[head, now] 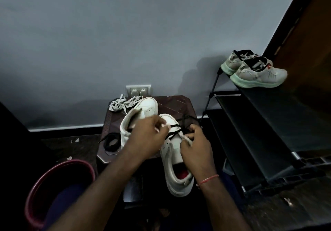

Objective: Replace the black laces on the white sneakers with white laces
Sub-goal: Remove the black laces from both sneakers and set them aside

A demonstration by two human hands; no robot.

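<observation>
Near sneaker (pixel 172 152): toe away from me, heel overhanging the near edge of the brown stool (pixel 180 105). Black lace (pixel 176 132) is partly threaded, loops loose over the toe.

Right hand (pixel 195 146): fingers curled tight, pinching the lace at the sneaker's right eyelets. Left hand (pixel 148 135): fingers bent narrow over its left eyelets, grip hidden (cannot tell).

Second sneaker (pixel 143 110) touches it, behind-left. Loose black lace (pixel 111 142) is coiled to its left, and the white laces (pixel 121 103) are bundled farther behind-left.

Red bucket (pixel 35 191), nearer and left: dark blue inside, unidentifiable. Shoe rack (pixel 268 123), right: grey pair (pixel 254 71) on the top shelf.
</observation>
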